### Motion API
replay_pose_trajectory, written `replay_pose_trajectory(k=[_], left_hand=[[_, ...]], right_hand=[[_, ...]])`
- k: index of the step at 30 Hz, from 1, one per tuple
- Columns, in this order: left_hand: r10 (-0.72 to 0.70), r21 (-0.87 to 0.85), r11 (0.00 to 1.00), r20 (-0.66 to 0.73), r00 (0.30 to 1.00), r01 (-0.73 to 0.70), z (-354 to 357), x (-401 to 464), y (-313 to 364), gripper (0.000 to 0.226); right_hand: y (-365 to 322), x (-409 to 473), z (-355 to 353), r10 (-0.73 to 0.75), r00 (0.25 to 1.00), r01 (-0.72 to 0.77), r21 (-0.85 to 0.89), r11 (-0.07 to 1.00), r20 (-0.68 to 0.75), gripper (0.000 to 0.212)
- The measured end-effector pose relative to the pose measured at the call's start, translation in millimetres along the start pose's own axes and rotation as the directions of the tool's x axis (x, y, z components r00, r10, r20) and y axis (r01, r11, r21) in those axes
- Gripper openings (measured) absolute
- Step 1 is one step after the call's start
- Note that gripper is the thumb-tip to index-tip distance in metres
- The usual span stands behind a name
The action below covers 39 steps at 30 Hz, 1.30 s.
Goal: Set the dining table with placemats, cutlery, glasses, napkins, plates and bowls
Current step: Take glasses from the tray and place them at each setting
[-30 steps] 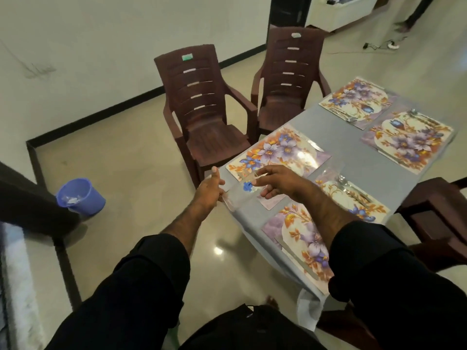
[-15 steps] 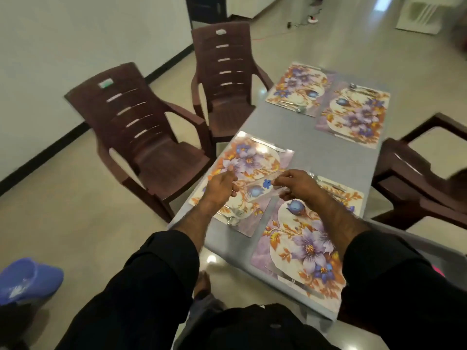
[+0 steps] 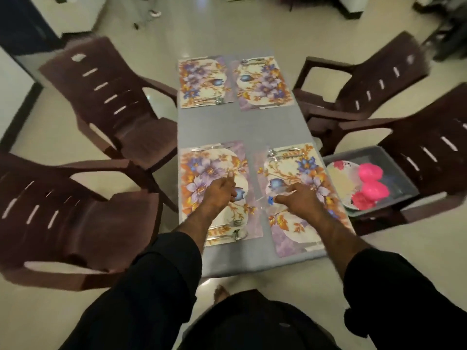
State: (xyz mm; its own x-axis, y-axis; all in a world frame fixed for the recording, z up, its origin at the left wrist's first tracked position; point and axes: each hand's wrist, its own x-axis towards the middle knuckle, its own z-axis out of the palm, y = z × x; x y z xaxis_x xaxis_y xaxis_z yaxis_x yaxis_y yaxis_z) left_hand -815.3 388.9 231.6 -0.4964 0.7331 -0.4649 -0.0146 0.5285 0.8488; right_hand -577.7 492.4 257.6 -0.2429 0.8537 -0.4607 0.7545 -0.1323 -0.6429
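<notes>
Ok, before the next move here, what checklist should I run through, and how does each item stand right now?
1. Four placemats laid: ok. Near-left placemat, near-right placemat and two more at the far end lie flat on the table.
2. Cutlery on each mat: ok, as far as the blur allows.
3. Plates and pink bowls set out: not ok. They lie in the grey tub on the chair at right.
4. Napkins out: not ok, none visible on the table.
5. Glass placed: cannot tell. Something clear with a blue mark shows between the hands.
6. Grip of left hand and right hand: cannot tell.
</notes>
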Motion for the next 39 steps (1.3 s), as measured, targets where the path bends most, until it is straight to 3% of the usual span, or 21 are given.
replay_pose_trajectory(k=[4,11,15,19,28,39], left_hand=[[0.035,0.001,0.999,0.074,0.997,-0.035,12,-7,-6,0.050],[0.067,0.080,0.994,0.140,0.988,-0.079,0,-19,-35,0.035],[0.086,0.097,0.989,0.220,0.972,-0.110,-11,-14,-40,0.048],[0.093,0.115,0.985,0.292,0.952,-0.131,-23,2,-34,0.046],[0.119,0.150,0.970,0.394,0.912,-0.191,-59,43,-35,0.038],[0.131,0.179,0.956,0.451,0.883,-0.233,-69,64,-32,0.048]], right_hand=[[12,-30,11,-0.009,0.998,0.003,-0.089,0.996,-0.061,0.080],[22,-70,49,-0.082,0.978,0.052,-0.152,0.987,-0.193,0.072],[11,-85,67,-0.081,0.973,0.033,-0.216,0.976,-0.218,0.074],[-4,-87,86,-0.071,0.968,-0.001,-0.288,0.958,-0.240,0.070],[-35,-83,112,0.040,0.967,-0.135,-0.375,0.917,-0.251,0.075],[-48,-80,126,0.041,0.971,-0.132,-0.387,0.912,-0.235,0.076]])
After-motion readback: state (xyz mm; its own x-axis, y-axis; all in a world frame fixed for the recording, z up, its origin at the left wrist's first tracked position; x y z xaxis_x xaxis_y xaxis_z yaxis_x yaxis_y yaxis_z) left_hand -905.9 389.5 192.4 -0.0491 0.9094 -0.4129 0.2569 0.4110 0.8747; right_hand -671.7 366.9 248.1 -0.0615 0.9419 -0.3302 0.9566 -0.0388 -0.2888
